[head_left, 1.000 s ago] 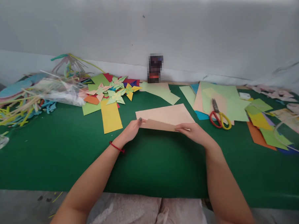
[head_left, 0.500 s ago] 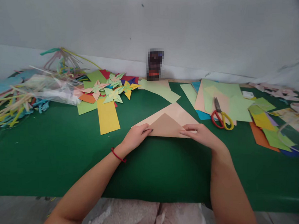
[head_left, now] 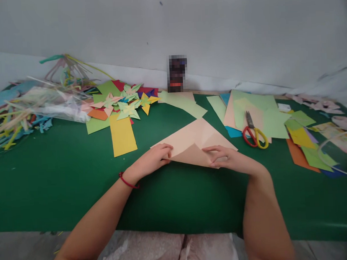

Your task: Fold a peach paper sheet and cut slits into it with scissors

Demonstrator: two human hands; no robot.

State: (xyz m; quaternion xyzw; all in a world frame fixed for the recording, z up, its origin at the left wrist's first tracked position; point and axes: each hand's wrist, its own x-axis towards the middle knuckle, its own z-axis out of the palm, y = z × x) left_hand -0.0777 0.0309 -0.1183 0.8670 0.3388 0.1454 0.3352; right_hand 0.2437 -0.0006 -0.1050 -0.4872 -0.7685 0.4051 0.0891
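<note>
Handles peach paper (head_left: pixel 185 141) between two hands, mid-table.

Clamps its left end in the left hand (head_left: pixel 154 157) with fingers curled close together; touches its right part with the right hand (head_left: pixel 230 159), fingers partly spread, cannot tell whether pinching. Shows a pointed flap turned up along the near edge. Sits over green tabletop (head_left: pixel 179 202), between yellow sheet (head_left: pixel 123 136) and scissors (head_left: pixel 249 121).
</note>
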